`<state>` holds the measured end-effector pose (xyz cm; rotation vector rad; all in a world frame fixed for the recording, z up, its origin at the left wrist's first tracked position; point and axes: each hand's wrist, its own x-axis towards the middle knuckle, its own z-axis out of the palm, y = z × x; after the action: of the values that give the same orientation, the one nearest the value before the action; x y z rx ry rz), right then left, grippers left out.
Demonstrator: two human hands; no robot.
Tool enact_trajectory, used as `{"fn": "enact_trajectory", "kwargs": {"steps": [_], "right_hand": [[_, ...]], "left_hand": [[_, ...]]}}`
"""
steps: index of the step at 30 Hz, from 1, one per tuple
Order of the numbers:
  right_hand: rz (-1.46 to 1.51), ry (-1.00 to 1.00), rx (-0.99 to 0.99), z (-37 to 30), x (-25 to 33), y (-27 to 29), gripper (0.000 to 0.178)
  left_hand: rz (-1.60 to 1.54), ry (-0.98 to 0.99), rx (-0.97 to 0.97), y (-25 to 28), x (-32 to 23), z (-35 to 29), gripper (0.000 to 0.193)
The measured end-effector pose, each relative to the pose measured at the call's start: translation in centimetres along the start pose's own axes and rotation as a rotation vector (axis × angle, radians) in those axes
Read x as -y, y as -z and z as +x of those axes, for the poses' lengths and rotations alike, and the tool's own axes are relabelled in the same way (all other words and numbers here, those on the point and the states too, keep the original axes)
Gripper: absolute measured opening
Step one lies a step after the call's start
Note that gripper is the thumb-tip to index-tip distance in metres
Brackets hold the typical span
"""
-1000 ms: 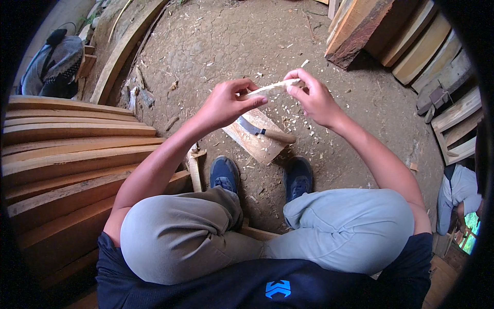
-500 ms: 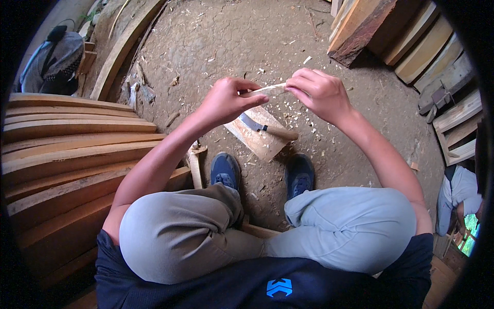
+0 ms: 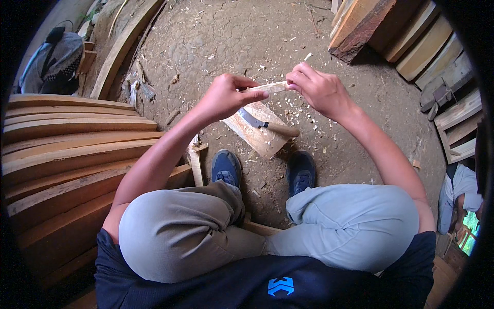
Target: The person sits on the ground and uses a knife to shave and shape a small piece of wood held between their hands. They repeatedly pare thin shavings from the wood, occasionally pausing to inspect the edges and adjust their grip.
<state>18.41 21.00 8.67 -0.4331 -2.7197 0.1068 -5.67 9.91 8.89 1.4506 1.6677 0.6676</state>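
A thin, pale strip of wood (image 3: 276, 87) stretches between my two hands, its broad face turned upward. My left hand (image 3: 225, 98) pinches one end between thumb and fingers. At the other end, the fingertips of my right hand (image 3: 319, 92) are closed on the strip. Below them a wooden block (image 3: 257, 141) lies on the ground, and a curved-blade knife (image 3: 275, 127) with a wooden handle rests across it. The knife touches neither hand. My fingers hide both ends of the strip.
Wood shavings litter the dirt floor (image 3: 221, 46). Stacked boards (image 3: 77, 139) fill the left side; thick timbers (image 3: 360, 31) stand at the upper right. My shoes flank the block's near end. A dark-strapped grey bag (image 3: 56, 64) sits far left. Another person (image 3: 460, 190) shows at the right edge.
The strip has turned about its length, so its wide face now shows instead of its narrow edge. My right fingers have shifted their grip slightly.
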Motion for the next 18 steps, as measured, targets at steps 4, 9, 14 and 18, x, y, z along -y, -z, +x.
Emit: {"fn": "enact_trajectory", "kwargs": {"steps": [4, 9, 14, 18], "right_hand": [[-0.015, 0.057, 0.022, -0.1, -0.5, -0.1, 0.013], [0.152, -0.122, 0.171, -0.2, -0.3, 0.3, 0.018], [0.285, -0.272, 0.16, -0.4, -0.6, 0.8, 0.026], [0.311, -0.195, 0.147, -0.5, -0.7, 0.8, 0.03]], "left_hand": [[0.001, 0.023, 0.019, 0.2, -0.8, -0.2, 0.05], [-0.002, 0.04, 0.028, 0.2, -0.3, -0.2, 0.049], [-0.024, 0.051, 0.038, -0.1, 0.3, 0.1, 0.052], [-0.05, 0.069, 0.056, -0.1, 0.5, 0.2, 0.053]]}}
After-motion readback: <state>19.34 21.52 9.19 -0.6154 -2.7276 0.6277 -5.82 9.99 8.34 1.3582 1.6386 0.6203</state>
